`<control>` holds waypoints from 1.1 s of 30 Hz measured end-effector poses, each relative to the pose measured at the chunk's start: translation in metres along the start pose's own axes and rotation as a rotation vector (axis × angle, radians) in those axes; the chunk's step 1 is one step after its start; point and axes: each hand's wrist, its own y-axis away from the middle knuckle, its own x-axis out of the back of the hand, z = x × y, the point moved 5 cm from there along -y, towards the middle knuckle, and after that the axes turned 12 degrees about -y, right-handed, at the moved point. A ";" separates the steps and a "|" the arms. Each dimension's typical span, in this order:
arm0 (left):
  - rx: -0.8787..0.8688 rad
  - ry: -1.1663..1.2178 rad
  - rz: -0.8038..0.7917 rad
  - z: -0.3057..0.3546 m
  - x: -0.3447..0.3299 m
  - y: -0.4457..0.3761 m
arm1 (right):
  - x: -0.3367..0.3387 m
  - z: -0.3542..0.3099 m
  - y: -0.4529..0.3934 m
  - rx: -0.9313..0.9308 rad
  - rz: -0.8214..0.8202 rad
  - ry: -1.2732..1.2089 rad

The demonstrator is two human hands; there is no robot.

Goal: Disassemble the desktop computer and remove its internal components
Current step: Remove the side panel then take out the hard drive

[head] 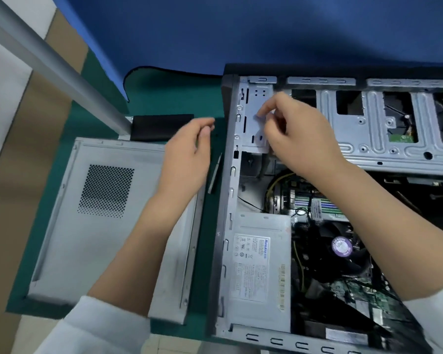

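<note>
Grey steel made up the open computer case [343, 200], which lay on its side on a green mat [164, 93], just right of its removed side panel [100, 213]. The power supply [258, 272] sat inside, near the case's left wall. The right hand [299, 134] reached over the drive cage [256, 118], fingers curled at a small blurred piece. The left hand [189, 154] hovered above the mat, fingers loosely bent, holding nothing.

Even, soft overhead light — faint shadows, no glare; wide-angle warp at edges, slight motion blur.
</note>
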 end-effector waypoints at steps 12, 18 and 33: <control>-0.559 -0.621 -0.209 0.140 -0.079 0.075 | 0.091 0.055 0.127 -0.257 0.274 -0.280; -0.544 -0.668 -0.138 0.140 -0.088 0.077 | 0.119 0.086 0.165 -0.432 0.561 -0.482; -0.512 -0.556 -0.062 0.142 -0.081 0.081 | 0.121 0.093 0.179 -0.702 0.461 -0.407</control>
